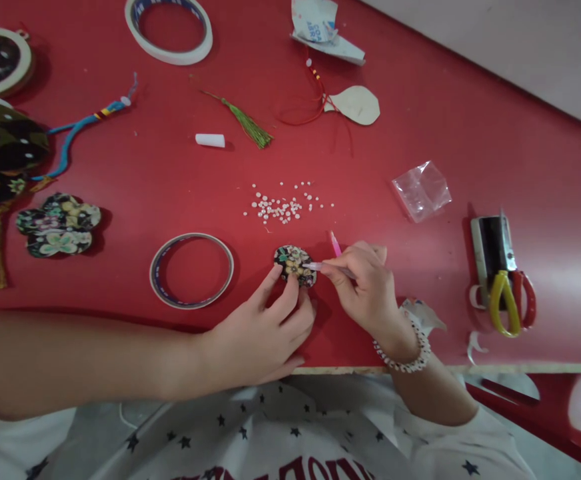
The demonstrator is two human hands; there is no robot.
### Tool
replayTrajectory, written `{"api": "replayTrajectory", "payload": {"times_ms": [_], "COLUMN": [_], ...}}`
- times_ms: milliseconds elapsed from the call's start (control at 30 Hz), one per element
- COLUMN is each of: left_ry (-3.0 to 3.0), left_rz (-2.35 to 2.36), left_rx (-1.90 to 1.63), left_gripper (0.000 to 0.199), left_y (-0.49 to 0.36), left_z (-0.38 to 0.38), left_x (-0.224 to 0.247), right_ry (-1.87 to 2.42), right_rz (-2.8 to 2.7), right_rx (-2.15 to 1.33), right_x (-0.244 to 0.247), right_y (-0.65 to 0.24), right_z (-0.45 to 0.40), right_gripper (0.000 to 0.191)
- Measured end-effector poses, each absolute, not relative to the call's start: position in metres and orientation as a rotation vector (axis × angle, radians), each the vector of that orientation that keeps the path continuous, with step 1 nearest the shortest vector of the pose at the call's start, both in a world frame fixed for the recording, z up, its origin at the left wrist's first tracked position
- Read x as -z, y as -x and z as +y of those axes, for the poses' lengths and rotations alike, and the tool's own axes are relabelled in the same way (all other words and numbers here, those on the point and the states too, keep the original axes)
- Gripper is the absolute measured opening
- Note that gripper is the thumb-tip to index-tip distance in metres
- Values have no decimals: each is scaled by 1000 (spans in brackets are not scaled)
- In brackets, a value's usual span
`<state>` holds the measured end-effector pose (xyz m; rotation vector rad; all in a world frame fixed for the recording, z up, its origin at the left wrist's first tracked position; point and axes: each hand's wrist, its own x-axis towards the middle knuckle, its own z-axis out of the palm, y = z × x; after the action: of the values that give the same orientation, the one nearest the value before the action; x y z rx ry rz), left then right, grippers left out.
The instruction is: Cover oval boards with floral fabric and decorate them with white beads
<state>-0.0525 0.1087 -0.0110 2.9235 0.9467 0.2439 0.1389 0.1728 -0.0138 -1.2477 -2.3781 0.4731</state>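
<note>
The red desk [110, 207] carried a floral disc [294, 265], held by the curled fingertips of the left hand [258, 333]. The right hand [365, 293] pinched a slim pink tool [326, 267] at its edge. White beads [283, 203] lay just beyond; a tape roll [191, 271] sat nearby.

A red table [420, 113] fills most of the view. Far on the right is a pale grey surface [510, 40], and near is a grey floor [103, 427].
</note>
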Motion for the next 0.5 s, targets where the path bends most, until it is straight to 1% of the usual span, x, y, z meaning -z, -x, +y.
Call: {"api": "replayTrajectory", "payload": {"times_ms": [500], "left_ry": [-2933], "left_rz": [980], "left_rx": [-269], "left_gripper": [51], "left_y": [52], "left_z": [107], "left_x": [13], "right_ry": [1213], "right_rz": [-2499], "right_rx": [-246], "right_x": [8], "right_y": [-134], "right_z": [170], "right_gripper": [23]}}
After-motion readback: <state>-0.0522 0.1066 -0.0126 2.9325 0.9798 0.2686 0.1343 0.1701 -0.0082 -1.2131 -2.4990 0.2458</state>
